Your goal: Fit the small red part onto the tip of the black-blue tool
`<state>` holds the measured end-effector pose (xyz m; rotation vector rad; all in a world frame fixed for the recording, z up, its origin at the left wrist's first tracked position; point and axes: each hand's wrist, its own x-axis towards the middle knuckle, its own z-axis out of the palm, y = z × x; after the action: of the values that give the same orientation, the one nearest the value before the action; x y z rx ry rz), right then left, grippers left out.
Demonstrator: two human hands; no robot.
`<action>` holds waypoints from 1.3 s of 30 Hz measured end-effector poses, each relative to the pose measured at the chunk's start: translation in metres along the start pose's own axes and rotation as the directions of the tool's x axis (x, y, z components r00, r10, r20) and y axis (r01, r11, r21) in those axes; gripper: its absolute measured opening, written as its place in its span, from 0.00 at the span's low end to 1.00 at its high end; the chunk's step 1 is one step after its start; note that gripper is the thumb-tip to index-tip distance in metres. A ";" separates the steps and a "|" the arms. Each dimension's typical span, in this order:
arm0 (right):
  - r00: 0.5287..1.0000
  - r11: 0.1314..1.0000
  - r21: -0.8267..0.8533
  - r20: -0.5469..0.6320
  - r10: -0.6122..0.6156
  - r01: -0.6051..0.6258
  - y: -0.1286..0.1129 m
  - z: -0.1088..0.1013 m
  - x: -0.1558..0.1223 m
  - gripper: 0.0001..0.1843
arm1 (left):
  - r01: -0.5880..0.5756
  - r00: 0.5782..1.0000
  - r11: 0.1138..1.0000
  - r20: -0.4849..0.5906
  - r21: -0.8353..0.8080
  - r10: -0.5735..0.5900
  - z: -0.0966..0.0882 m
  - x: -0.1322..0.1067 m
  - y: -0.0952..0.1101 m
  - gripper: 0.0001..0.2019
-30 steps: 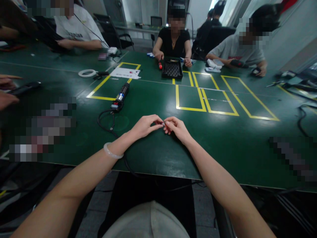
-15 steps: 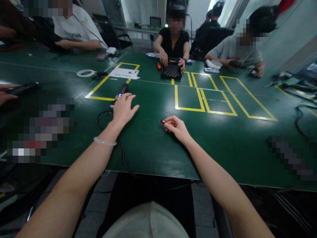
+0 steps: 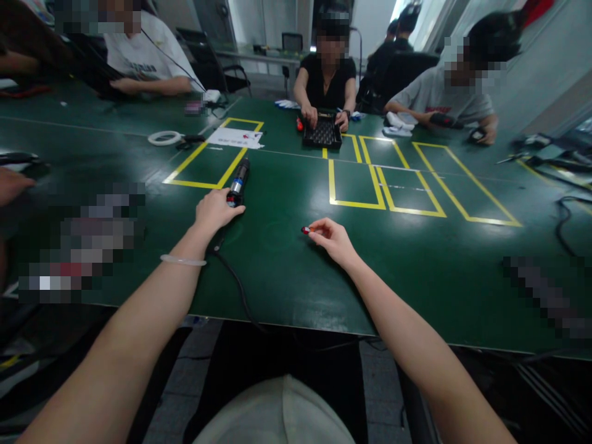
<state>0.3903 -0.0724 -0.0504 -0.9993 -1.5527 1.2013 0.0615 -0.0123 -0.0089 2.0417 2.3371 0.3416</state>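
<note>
My left hand (image 3: 215, 211) is closed round the near end of a black electric screwdriver (image 3: 239, 179) with a silver and blue band, its narrow tip pointing away from me. The fingers on its far side are partly hidden. A black cord (image 3: 238, 283) runs from near my left wrist to the table's front edge. My right hand (image 3: 332, 239) pinches a small red piece with a dark end (image 3: 306, 230) just above the green table (image 3: 287, 283). That piece is too small to name.
Yellow tape outlines (image 3: 356, 203) mark the table ahead. Across it, a person handles a black tray (image 3: 322, 131) beside a red item (image 3: 300, 124). A white sheet (image 3: 235, 138) and a white coil (image 3: 164, 138) lie at the left. Other people sit around the table.
My left hand, earlier spread over the electric screwdriver, has drawn back and closed on its near end. The screwdriver has shifted right. My right hand stays nearly in place.
</note>
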 end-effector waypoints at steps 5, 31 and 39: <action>1.000 1.000 0.018 -0.007 -0.006 0.006 0.000 0.003 -0.001 0.16 | -0.171 0.985 0.985 -0.004 -0.031 0.171 0.007 -0.028 0.037 0.34; 0.965 0.792 -0.555 0.089 -0.247 0.254 -0.007 0.010 -0.008 0.01 | -0.553 0.827 0.826 0.048 -0.109 0.560 0.012 -0.094 0.120 0.32; 0.952 0.799 -0.522 0.111 -0.284 0.299 -0.010 0.006 -0.010 0.08 | -0.541 0.838 0.838 0.031 -0.067 0.544 0.013 -0.096 0.123 0.30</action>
<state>0.3868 -0.0850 -0.0434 -1.0351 -2.0379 0.5680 0.1980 -0.0900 -0.0122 2.6175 1.6459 0.3498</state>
